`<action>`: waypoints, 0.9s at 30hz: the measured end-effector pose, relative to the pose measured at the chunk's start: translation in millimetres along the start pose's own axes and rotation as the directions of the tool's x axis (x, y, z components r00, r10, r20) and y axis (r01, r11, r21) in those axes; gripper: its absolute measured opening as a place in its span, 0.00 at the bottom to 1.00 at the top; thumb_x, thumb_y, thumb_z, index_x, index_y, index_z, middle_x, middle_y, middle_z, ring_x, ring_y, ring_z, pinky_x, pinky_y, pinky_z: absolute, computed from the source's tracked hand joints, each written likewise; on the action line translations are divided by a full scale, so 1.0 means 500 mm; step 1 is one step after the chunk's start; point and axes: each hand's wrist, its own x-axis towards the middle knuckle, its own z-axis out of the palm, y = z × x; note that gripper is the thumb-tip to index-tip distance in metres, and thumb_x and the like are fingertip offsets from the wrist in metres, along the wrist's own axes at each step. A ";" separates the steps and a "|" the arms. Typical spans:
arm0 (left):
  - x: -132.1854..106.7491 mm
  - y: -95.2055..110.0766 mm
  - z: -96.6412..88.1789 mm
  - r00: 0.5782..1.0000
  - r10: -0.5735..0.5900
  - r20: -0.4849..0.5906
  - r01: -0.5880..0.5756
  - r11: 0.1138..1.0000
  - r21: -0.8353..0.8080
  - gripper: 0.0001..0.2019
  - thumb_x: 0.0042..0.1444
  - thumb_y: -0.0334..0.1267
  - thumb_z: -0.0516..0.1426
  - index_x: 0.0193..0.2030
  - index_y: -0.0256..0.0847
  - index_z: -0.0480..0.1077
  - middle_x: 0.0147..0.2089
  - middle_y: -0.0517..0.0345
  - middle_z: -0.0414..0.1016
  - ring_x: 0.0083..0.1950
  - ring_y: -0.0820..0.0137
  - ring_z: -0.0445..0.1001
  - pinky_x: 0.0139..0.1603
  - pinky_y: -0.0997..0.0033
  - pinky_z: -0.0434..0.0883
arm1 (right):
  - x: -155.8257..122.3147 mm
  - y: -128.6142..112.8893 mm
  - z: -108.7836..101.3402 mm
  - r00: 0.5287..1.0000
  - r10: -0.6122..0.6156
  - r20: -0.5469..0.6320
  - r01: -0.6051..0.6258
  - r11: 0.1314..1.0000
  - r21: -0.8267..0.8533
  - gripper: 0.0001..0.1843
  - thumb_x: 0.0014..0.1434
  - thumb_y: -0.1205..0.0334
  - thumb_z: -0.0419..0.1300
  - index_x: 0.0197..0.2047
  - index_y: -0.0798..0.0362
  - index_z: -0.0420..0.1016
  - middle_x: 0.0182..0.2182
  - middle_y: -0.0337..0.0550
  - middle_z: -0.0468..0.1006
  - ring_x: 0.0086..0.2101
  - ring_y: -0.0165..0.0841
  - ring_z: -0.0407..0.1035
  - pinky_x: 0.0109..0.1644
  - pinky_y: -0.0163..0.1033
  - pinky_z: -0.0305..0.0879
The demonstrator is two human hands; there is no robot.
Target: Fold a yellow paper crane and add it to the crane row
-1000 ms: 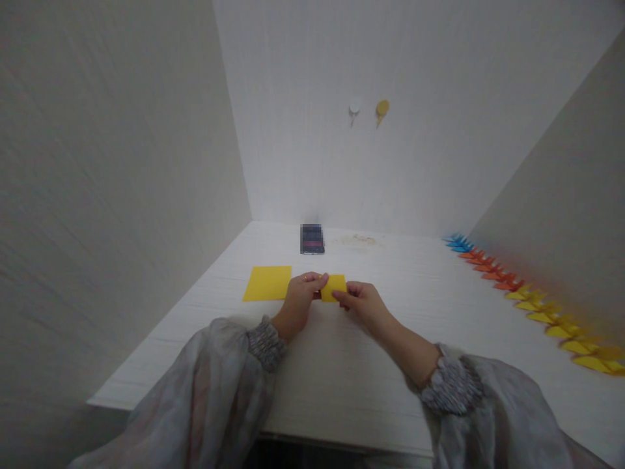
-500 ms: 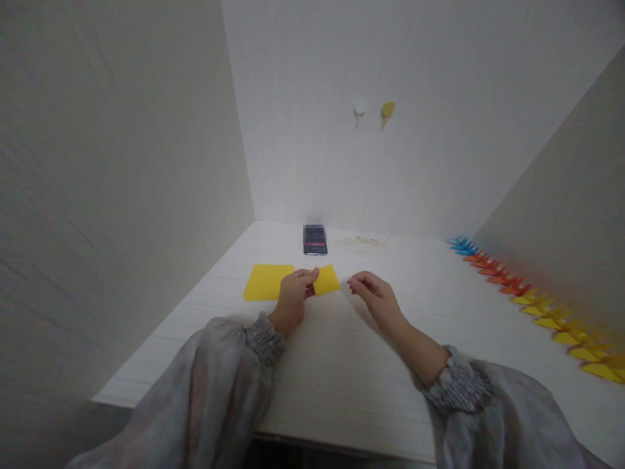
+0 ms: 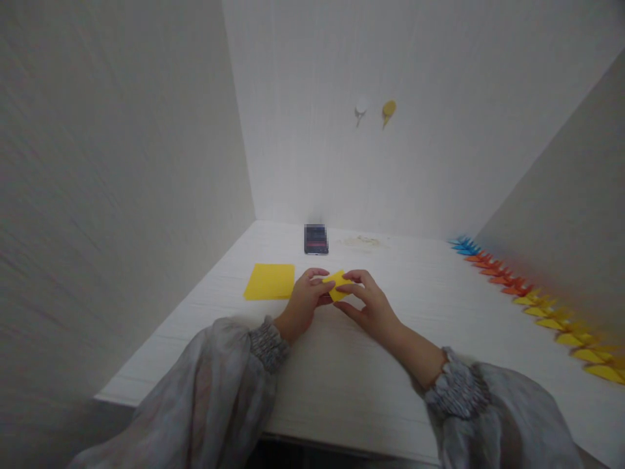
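A small folded piece of yellow paper is between my two hands, just above the white tabletop. My left hand pinches its left side with the thumb on top. The fingers of my right hand are bent around its right side, with the thumb at the near edge and fingertips on the far edge. Part of the folded paper is hidden by the fingers. Just left of my left hand, a flat stack of yellow paper squares lies on the table.
A phone lies at the back, near the wall. Along the right wall runs a row of folded paper cranes, blue, orange and yellow. A white hook and a yellow hook are on the back wall.
My right hand has moved left and taken hold of the folded yellow paper. My left hand has shifted slightly right, and the paper has turned between the fingers.
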 end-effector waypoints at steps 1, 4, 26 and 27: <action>0.000 0.000 -0.001 1.000 0.011 0.015 -0.011 1.000 0.014 0.16 0.39 0.34 0.61 0.36 0.39 0.61 0.26 0.61 0.70 0.28 0.73 0.71 0.29 0.72 0.69 | 0.000 0.001 -0.001 1.000 0.011 0.001 -0.011 0.999 0.037 0.12 0.49 0.66 0.59 0.38 0.48 0.68 0.42 0.45 0.62 0.44 0.35 0.60 0.46 0.44 0.62; 0.001 0.000 -0.002 0.998 0.019 0.057 -0.024 0.996 0.090 0.13 0.40 0.34 0.60 0.33 0.39 0.63 0.26 0.61 0.70 0.28 0.74 0.71 0.30 0.73 0.69 | -0.001 0.004 -0.002 0.998 0.070 -0.005 -0.069 0.989 0.129 0.11 0.47 0.67 0.60 0.36 0.48 0.69 0.40 0.43 0.63 0.42 0.34 0.61 0.45 0.43 0.63; 0.003 -0.008 -0.022 0.976 0.024 0.218 -0.087 0.955 0.283 0.11 0.44 0.39 0.58 0.33 0.34 0.72 0.32 0.53 0.74 0.33 0.73 0.72 0.41 0.70 0.67 | -0.021 0.038 0.000 0.864 0.444 0.237 -0.485 0.607 0.630 0.08 0.38 0.65 0.66 0.27 0.48 0.76 0.36 0.38 0.65 0.38 0.30 0.65 0.42 0.38 0.64; 0.002 -0.007 -0.022 0.977 0.025 0.213 -0.089 0.951 0.296 0.11 0.44 0.40 0.58 0.32 0.34 0.72 0.31 0.54 0.74 0.32 0.73 0.72 0.40 0.70 0.67 | -0.020 0.036 -0.002 0.858 0.458 0.234 -0.493 0.603 0.627 0.07 0.39 0.64 0.66 0.27 0.49 0.76 0.36 0.38 0.65 0.38 0.30 0.65 0.43 0.38 0.64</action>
